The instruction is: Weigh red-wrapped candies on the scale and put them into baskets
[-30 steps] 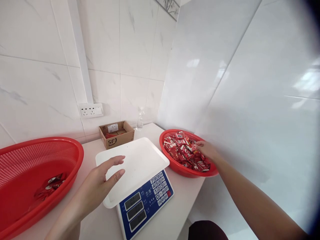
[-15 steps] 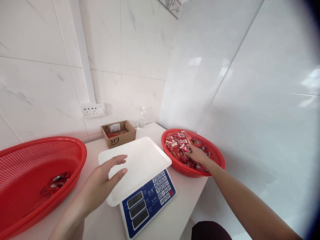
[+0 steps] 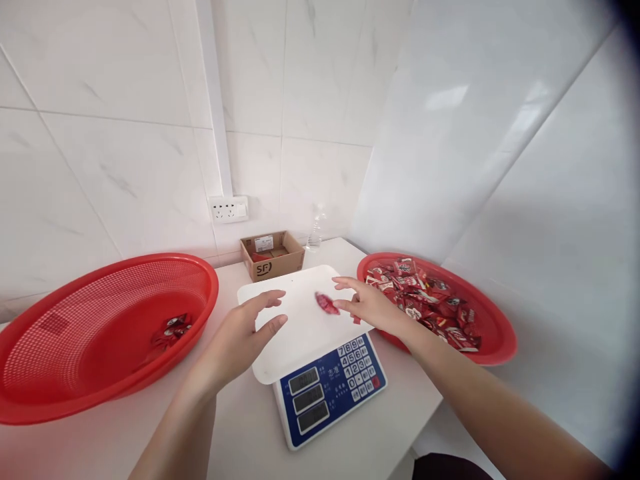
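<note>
A person's left hand (image 3: 238, 341), wrist raised, hovers at the left edge of a scale's white tray (image 3: 295, 337), thumb and fingers parted and empty. The right hand (image 3: 375, 307) reaches in from the lower right, palm down, thumb and forefinger spread. A blurred red packet (image 3: 327, 303) shows over the tray just beside the right thumb's tip; whether they touch cannot be told.

A blurred red packet (image 3: 327, 303) is seen over the white tray (image 3: 280, 333), possibly touched by the right grip (image 3: 371, 305); more are heaped in the right-hand basket (image 3: 501, 335).
</note>
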`<action>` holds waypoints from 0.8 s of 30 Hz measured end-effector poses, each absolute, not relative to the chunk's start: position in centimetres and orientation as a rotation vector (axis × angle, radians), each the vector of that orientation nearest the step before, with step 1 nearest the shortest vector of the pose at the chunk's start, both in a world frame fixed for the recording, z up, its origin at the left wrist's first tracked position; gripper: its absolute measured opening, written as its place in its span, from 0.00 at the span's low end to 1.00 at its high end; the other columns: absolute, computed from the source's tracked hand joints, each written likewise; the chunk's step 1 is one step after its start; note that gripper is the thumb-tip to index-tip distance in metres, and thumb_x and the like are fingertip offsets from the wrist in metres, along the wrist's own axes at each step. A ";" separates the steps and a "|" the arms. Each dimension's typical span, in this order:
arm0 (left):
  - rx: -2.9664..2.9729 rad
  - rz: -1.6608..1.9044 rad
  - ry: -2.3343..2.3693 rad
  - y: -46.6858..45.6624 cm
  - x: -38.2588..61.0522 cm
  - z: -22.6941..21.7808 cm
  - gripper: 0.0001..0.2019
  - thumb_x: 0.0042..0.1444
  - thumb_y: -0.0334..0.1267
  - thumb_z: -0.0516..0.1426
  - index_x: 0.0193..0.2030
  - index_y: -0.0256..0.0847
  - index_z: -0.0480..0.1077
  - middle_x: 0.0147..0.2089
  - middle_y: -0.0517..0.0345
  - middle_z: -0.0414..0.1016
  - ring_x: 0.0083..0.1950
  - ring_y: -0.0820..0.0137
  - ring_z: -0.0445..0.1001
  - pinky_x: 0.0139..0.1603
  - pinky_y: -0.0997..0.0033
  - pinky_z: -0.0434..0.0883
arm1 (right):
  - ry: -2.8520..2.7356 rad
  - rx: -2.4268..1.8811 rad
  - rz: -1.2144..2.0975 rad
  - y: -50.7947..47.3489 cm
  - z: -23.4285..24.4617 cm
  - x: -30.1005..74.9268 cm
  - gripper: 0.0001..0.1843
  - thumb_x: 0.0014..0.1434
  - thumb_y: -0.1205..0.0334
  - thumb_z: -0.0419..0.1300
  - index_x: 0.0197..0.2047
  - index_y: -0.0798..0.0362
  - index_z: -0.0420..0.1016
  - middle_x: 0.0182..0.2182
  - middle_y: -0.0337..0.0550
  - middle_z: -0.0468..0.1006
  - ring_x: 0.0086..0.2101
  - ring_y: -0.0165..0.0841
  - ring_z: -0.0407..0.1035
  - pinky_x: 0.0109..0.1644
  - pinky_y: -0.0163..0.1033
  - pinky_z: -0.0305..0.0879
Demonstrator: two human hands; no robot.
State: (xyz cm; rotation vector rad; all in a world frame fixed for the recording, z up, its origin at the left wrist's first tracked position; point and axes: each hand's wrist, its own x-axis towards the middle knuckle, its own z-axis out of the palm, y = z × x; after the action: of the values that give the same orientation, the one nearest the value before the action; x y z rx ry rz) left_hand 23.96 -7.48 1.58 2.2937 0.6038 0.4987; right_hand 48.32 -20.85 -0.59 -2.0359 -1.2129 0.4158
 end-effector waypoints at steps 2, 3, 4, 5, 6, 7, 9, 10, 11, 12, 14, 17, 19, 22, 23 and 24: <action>2.301 0.518 0.628 -7.3 23.7 1.8 0.22 0.58 0.52 0.48 0.56 0.50 0.63 0.55 0.56 0.71 0.53 0.63 0.70 0.45 0.68 0.69 | -1.173 -1.997 0.474 -19.9 -1.1 47.8 0.27 0.53 0.55 0.60 0.56 0.47 0.64 0.51 0.44 0.71 0.20 0.21 0.66 0.29 0.35 0.69; 2.303 0.523 0.636 -7.2 23.6 1.9 0.22 0.58 0.52 0.48 0.56 0.50 0.63 0.55 0.57 0.71 0.54 0.63 0.70 0.46 0.67 0.69 | -1.144 -1.984 0.493 -19.6 -1.2 47.7 0.25 0.54 0.55 0.58 0.55 0.48 0.64 0.50 0.44 0.71 0.21 0.22 0.67 0.30 0.34 0.69; 2.304 0.523 0.640 -7.2 23.5 2.0 0.22 0.58 0.52 0.48 0.57 0.50 0.63 0.55 0.57 0.71 0.54 0.63 0.70 0.47 0.67 0.69 | -1.118 -1.971 0.516 -19.3 -1.3 47.7 0.23 0.56 0.55 0.56 0.55 0.49 0.64 0.49 0.45 0.72 0.23 0.23 0.68 0.32 0.34 0.70; 2.303 0.522 0.642 -7.1 23.4 2.1 0.22 0.58 0.52 0.48 0.57 0.50 0.63 0.55 0.57 0.71 0.54 0.63 0.70 0.47 0.67 0.69 | -1.100 -1.959 0.544 -19.2 -1.3 47.7 0.22 0.57 0.56 0.55 0.55 0.50 0.64 0.47 0.45 0.73 0.27 0.25 0.71 0.34 0.35 0.70; 2.302 0.519 0.643 -7.1 23.4 2.1 0.22 0.58 0.53 0.48 0.57 0.50 0.63 0.56 0.57 0.70 0.54 0.63 0.70 0.48 0.66 0.69 | -1.088 -1.951 0.566 -19.1 -1.4 47.8 0.21 0.58 0.56 0.54 0.55 0.51 0.64 0.47 0.46 0.73 0.31 0.27 0.72 0.36 0.35 0.71; 2.303 0.511 0.642 -7.1 23.3 2.0 0.22 0.58 0.53 0.47 0.57 0.51 0.62 0.56 0.57 0.70 0.54 0.63 0.70 0.48 0.66 0.69 | -1.086 -1.955 0.573 -19.2 -1.4 47.8 0.21 0.58 0.57 0.54 0.55 0.51 0.65 0.46 0.46 0.73 0.35 0.29 0.73 0.40 0.36 0.71; 2.316 0.485 0.633 -7.1 23.3 1.8 0.23 0.58 0.53 0.47 0.58 0.51 0.61 0.57 0.57 0.70 0.54 0.63 0.70 0.49 0.65 0.68 | -1.112 -1.991 0.532 -19.4 -1.4 47.9 0.20 0.58 0.58 0.55 0.54 0.51 0.66 0.47 0.46 0.74 0.42 0.32 0.71 0.47 0.40 0.68; 2.330 0.465 0.618 -7.1 23.4 1.7 0.23 0.58 0.53 0.47 0.58 0.51 0.61 0.57 0.57 0.69 0.54 0.62 0.69 0.50 0.64 0.68 | -1.136 -2.013 0.497 -19.6 -1.4 47.9 0.20 0.57 0.59 0.55 0.54 0.50 0.66 0.48 0.46 0.74 0.44 0.33 0.71 0.50 0.42 0.67; 2.349 0.441 0.594 -7.1 23.4 1.6 0.23 0.58 0.53 0.47 0.59 0.52 0.61 0.58 0.58 0.68 0.56 0.62 0.68 0.51 0.64 0.68 | -1.161 -2.032 0.465 -19.8 -1.4 48.0 0.20 0.57 0.59 0.55 0.54 0.50 0.66 0.48 0.47 0.74 0.46 0.34 0.70 0.52 0.43 0.65; 2.372 0.415 0.565 -7.2 23.5 1.4 0.23 0.58 0.53 0.47 0.59 0.52 0.60 0.59 0.58 0.67 0.58 0.62 0.66 0.53 0.64 0.67 | -1.181 -2.048 0.435 -20.0 -1.4 48.0 0.20 0.57 0.59 0.55 0.54 0.50 0.66 0.49 0.47 0.74 0.47 0.35 0.69 0.53 0.44 0.64; 2.413 0.364 0.511 -7.3 23.6 1.1 0.24 0.58 0.53 0.47 0.60 0.52 0.59 0.61 0.59 0.64 0.61 0.62 0.63 0.56 0.63 0.64 | -1.226 -2.076 0.369 -20.6 -1.3 48.2 0.21 0.57 0.60 0.55 0.54 0.50 0.66 0.51 0.47 0.73 0.49 0.36 0.67 0.54 0.45 0.63; 2.453 0.305 0.485 -7.3 23.5 0.9 0.25 0.58 0.53 0.47 0.62 0.54 0.58 0.63 0.60 0.62 0.63 0.62 0.61 0.59 0.61 0.63 | -1.270 -2.181 0.179 -22.0 -1.2 49.9 0.22 0.56 0.60 0.54 0.55 0.49 0.66 0.54 0.46 0.70 0.53 0.38 0.64 0.57 0.46 0.59; 2.464 0.303 0.493 -7.2 23.5 0.7 0.25 0.58 0.54 0.46 0.62 0.54 0.57 0.63 0.60 0.62 0.62 0.61 0.62 0.58 0.59 0.63 | -1.226 -2.316 0.031 -23.8 -1.4 52.3 0.23 0.57 0.59 0.53 0.56 0.50 0.65 0.56 0.46 0.68 0.55 0.39 0.62 0.59 0.45 0.56; 2.470 0.337 0.499 -6.9 23.5 0.4 0.26 0.58 0.55 0.46 0.62 0.54 0.57 0.62 0.57 0.63 0.62 0.59 0.62 0.57 0.58 0.64 | -1.010 -2.603 -0.085 -27.6 -2.3 57.4 0.24 0.58 0.59 0.51 0.58 0.53 0.63 0.58 0.49 0.65 0.56 0.42 0.60 0.59 0.45 0.55; 2.470 0.347 0.496 -6.9 23.6 0.3 0.26 0.58 0.55 0.46 0.62 0.54 0.57 0.62 0.57 0.64 0.62 0.59 0.63 0.57 0.58 0.64 | -0.903 -2.733 -0.047 -29.0 -2.7 59.1 0.25 0.57 0.60 0.51 0.58 0.54 0.63 0.57 0.52 0.66 0.55 0.44 0.62 0.57 0.46 0.58; 2.468 0.351 0.492 -6.8 23.7 0.1 0.26 0.58 0.55 0.47 0.62 0.53 0.58 0.62 0.57 0.64 0.61 0.58 0.63 0.57 0.58 0.64 | -0.789 -2.861 0.045 -30.5 -3.2 60.7 0.26 0.57 0.61 0.52 0.58 0.56 0.63 0.54 0.55 0.69 0.53 0.46 0.64 0.54 0.47 0.60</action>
State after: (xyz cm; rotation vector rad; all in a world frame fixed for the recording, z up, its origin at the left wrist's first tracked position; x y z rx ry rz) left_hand 23.70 -6.83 0.15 2.4685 0.4916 0.3510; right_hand 60.65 -30.45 -3.20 -2.8610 -0.7893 0.0450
